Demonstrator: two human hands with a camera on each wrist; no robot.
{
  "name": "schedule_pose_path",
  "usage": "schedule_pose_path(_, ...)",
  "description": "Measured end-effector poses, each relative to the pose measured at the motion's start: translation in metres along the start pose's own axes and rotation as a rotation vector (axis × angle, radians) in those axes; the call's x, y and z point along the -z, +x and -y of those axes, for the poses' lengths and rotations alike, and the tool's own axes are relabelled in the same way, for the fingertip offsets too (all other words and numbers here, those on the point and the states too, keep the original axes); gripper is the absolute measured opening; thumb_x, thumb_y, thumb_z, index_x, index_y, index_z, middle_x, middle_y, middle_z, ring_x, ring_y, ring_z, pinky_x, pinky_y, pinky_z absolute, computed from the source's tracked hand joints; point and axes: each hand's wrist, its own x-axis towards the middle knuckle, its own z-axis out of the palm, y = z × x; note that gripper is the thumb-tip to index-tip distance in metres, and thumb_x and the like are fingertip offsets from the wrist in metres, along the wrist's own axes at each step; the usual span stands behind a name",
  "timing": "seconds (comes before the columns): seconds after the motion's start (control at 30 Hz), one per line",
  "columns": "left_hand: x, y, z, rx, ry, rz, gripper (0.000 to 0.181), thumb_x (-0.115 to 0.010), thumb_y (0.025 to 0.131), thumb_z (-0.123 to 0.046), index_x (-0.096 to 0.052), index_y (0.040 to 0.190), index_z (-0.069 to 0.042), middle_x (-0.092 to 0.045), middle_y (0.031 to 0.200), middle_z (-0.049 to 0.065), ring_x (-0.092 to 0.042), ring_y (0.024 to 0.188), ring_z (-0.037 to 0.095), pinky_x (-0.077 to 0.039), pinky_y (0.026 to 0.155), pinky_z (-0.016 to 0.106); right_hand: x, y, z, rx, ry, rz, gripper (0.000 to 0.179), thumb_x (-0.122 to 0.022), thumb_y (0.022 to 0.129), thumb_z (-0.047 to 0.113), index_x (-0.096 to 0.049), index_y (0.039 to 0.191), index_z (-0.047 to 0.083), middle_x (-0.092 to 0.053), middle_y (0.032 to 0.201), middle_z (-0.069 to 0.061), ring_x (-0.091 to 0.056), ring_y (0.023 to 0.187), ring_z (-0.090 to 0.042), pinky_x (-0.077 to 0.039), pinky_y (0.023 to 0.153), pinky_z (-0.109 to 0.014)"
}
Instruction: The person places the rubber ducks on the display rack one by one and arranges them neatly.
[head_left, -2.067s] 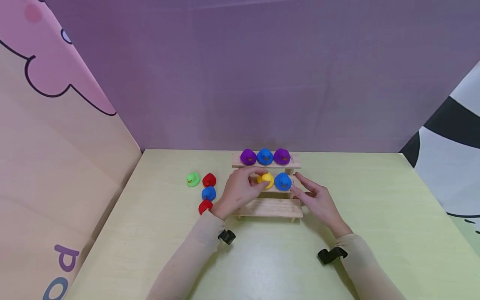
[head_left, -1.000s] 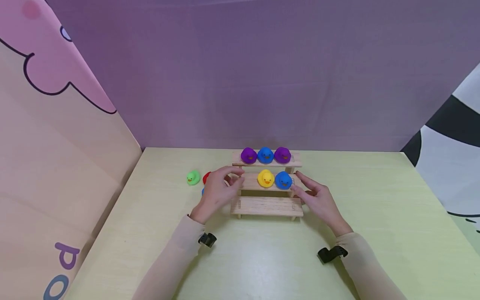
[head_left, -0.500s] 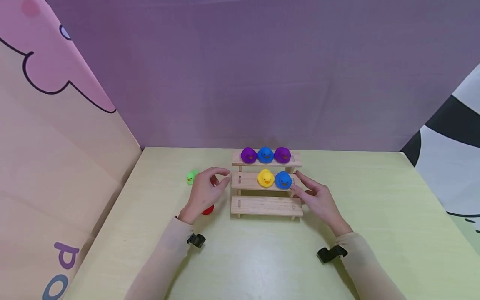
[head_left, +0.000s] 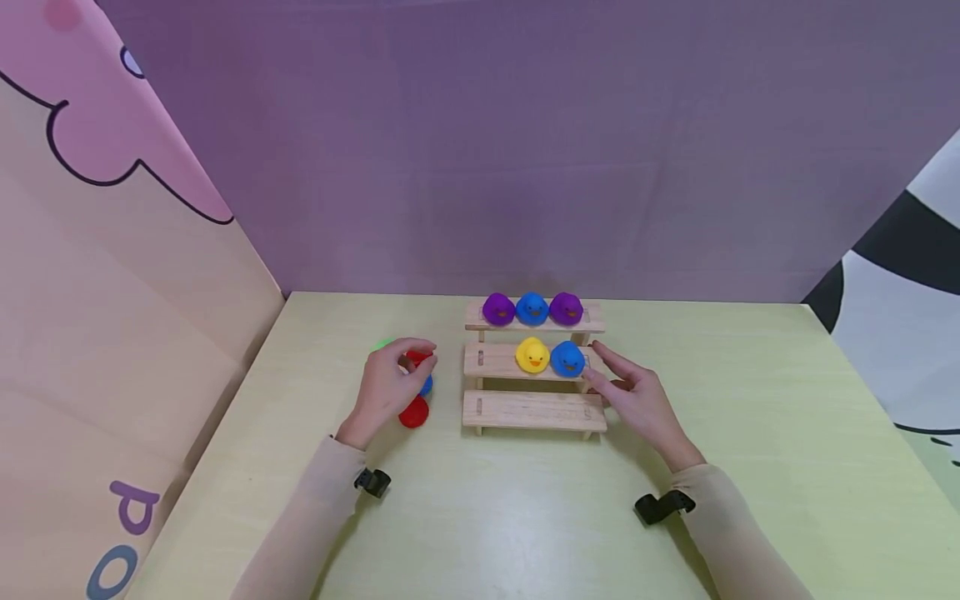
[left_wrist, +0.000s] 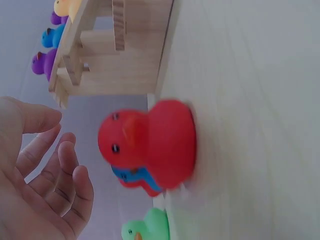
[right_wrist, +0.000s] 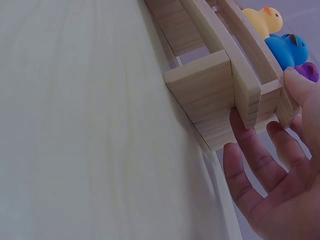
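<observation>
My left hand (head_left: 386, 387) hovers beside a short row of rubber ducks, its fingers loosely curved around nothing. That row has a front red duck (head_left: 414, 412), a blue duck (head_left: 427, 385) and a rear red duck (head_left: 417, 357), the last two partly covered by the hand. A green duck (left_wrist: 150, 227) is mostly hidden behind it in the head view. My right hand (head_left: 637, 404) grips the right end of the three-step wooden stand (head_left: 534, 411) at the middle step, with the thumb near its blue duck (head_left: 567, 359). A yellow duck (head_left: 532, 355) sits left of that one.
Along the top step stand a purple duck (head_left: 498, 309), a blue duck (head_left: 532, 309) and another purple duck (head_left: 566, 309). The light wooden table (head_left: 525, 517) meets a purple backdrop (head_left: 525, 167) behind the stand and a patterned panel (head_left: 97, 333) at left.
The left hand has let go of the yellow duck on the middle step and moved left to the loose ducks. My right hand has stayed at the stand.
</observation>
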Motion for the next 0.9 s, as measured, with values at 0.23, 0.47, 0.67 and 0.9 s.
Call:
schedule_pose_path(0.23,0.013,-0.002,0.014,0.071,0.007,0.017,0.028,-0.076,0.098,-0.020,-0.077,0.126,-0.015,-0.075,0.116,0.005,-0.064,0.084,0.023,-0.051,0.055,0.028,-0.001,-0.001,0.000,-0.001,-0.008,0.001,0.068,-0.065,0.107,0.043,-0.041,0.165,0.018,-0.037,0.170,-0.019,-0.080,0.103,-0.021,-0.057,0.086,-0.015)
schedule_pose_path(0.47,0.031,0.005,0.031,0.084,0.038,-0.043,0.029,-0.074,0.099,-0.020,-0.077,0.126,-0.011,-0.076,0.116,0.010,-0.066,0.084,0.025,-0.051,0.059,0.031,-0.001,-0.001,-0.001,-0.005,-0.006,-0.003,0.067,-0.066,0.106,0.043,-0.043,0.164,0.019,-0.038,0.170,-0.018,-0.081,0.102,-0.020,-0.057,0.086,-0.015)
schedule_pose_path(0.67,0.042,0.010,0.039,0.119,0.070,-0.045,0.029,-0.073,0.100,-0.021,-0.077,0.127,-0.010,-0.076,0.125,0.011,-0.067,0.085,0.027,-0.052,0.065,0.031,0.000,0.000,-0.001,-0.006,-0.006,-0.004,0.068,-0.066,0.106,0.042,-0.042,0.164,0.016,-0.038,0.170,-0.018,-0.080,0.103,-0.022,-0.058,0.086,-0.017)
schedule_pose_path(0.9,0.045,0.013,0.051,0.161,0.107,-0.036,0.034,-0.071,0.101,-0.024,-0.075,0.132,-0.011,-0.074,0.120,0.015,-0.066,0.078,0.023,-0.050,0.065,0.030,-0.001,0.001,-0.002,-0.011,0.001,-0.003,0.068,-0.066,0.106,0.043,-0.042,0.164,0.018,-0.038,0.170,-0.017,-0.080,0.104,-0.026,-0.059,0.085,-0.017)
